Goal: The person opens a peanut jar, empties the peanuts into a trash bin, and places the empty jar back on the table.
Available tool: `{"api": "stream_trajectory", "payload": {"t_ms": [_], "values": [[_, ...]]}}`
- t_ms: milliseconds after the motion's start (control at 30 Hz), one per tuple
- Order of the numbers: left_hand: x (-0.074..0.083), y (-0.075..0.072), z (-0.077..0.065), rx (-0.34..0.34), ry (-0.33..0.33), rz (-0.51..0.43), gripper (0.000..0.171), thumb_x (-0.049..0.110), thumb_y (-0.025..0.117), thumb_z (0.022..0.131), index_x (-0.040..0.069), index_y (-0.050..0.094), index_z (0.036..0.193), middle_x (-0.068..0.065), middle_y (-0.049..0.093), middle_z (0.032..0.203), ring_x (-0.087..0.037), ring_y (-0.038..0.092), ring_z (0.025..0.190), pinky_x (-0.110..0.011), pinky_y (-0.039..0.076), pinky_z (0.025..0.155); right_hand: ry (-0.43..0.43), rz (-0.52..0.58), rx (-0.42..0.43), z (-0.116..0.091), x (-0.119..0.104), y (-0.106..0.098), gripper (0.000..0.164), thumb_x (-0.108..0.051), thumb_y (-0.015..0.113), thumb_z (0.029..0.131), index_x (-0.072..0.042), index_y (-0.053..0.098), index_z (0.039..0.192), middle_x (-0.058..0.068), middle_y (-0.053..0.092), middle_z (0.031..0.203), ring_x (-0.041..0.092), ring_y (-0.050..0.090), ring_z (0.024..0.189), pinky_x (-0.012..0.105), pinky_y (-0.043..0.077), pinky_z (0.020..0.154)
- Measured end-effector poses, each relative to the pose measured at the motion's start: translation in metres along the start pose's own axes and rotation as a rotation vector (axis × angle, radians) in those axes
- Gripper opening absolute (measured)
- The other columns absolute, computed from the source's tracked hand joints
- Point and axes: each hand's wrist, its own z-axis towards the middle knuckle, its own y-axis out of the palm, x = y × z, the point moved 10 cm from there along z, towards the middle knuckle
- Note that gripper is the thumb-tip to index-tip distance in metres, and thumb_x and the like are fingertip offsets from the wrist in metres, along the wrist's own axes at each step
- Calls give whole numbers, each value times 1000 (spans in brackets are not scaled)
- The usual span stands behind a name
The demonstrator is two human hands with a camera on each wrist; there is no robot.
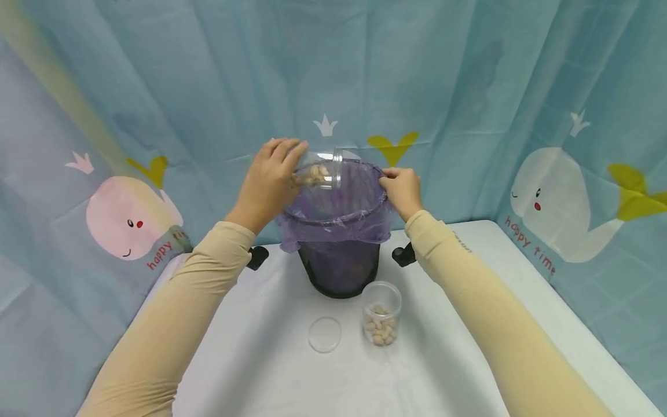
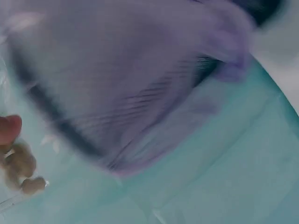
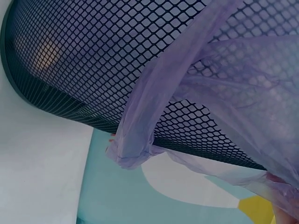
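My left hand [image 1: 271,182] grips a clear plastic jar [image 1: 323,168] tipped on its side, its mouth facing right over the bin. Several pale nuts or similar pieces [image 1: 314,175] lie inside it; the left wrist view shows some pieces [image 2: 21,168] beside a fingertip. Below is a black mesh bin [image 1: 341,263] lined with a purple plastic bag [image 1: 339,229] folded over its rim. My right hand [image 1: 403,190] pinches the bag and rim at the bin's right side. In the right wrist view, the bag [image 3: 149,102] hangs over the mesh, and a faint orange-brown spot shows through it.
A second clear jar [image 1: 382,315], open and partly filled with similar pale pieces, stands on the white table [image 1: 271,359] in front of the bin. Left of it lies a clear round lid [image 1: 325,335]. Black clamps [image 1: 403,255] sit at the table's back edge, before a blue curtain [image 1: 333,69].
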Motion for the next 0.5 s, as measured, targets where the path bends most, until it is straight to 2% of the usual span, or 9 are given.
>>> {"api": "stream_trajectory", "payload": {"t_ms": [67, 133, 333, 400, 500], "values": [[5, 8, -2, -50, 46, 1, 59, -9, 67, 77, -3, 55, 135, -23, 60, 132, -42, 53, 124, -47, 41, 116, -2, 1, 2, 0, -1, 0, 33, -13, 57, 98, -5, 67, 129, 15, 69, 127, 10, 48, 64, 21, 38, 57], [8, 10, -4, -67, 61, -1, 57, -9, 65, 79, -3, 55, 135, -23, 61, 132, -42, 54, 123, -48, 41, 115, -2, 3, -1, 0, -1, 1, 33, -13, 57, 97, -5, 67, 128, 15, 68, 127, 11, 49, 66, 21, 38, 57], [1, 0, -4, 19, 15, -9, 59, -7, 69, 77, -4, 55, 135, -23, 60, 132, -43, 52, 123, -47, 41, 116, -1, 7, -19, -1, 0, 5, 34, -12, 57, 97, -4, 66, 128, 16, 68, 127, 15, 51, 69, 23, 40, 59], [1, 2, -4, 4, 21, -8, 58, -7, 69, 78, -4, 55, 135, -24, 60, 132, -43, 53, 124, -47, 41, 116, 2, 10, -17, -1, 1, 4, 34, -12, 57, 97, -4, 66, 128, 17, 68, 128, 15, 52, 73, 23, 40, 61], [4, 5, -3, -23, 46, -8, 58, -7, 67, 77, -5, 55, 134, -24, 60, 131, -43, 53, 123, -48, 42, 115, 5, 3, -11, 1, 2, 2, 34, -12, 57, 97, -4, 66, 128, 17, 68, 128, 13, 50, 70, 22, 38, 59]]}}
